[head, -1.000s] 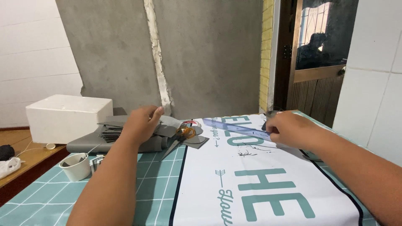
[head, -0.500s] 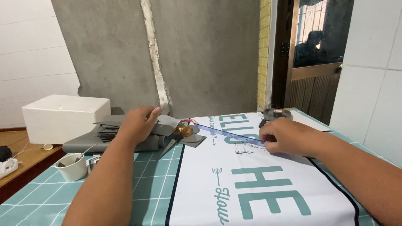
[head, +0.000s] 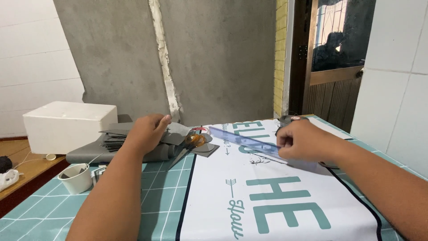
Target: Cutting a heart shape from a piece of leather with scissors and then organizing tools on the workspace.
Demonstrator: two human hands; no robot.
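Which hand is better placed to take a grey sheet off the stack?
Left. The left hand already rests on the grey sheets; the right hand holds the ruler, apart from them.

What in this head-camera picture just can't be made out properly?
- Right hand: its fingertips curl under, so the grip on the clear ruler is hidden.
- Grey sheet stack: partly covered by the left hand.
- Paper cup: contents too small to tell.
- Scissors: blades blurred.
- White banner: cut off by the bottom edge.
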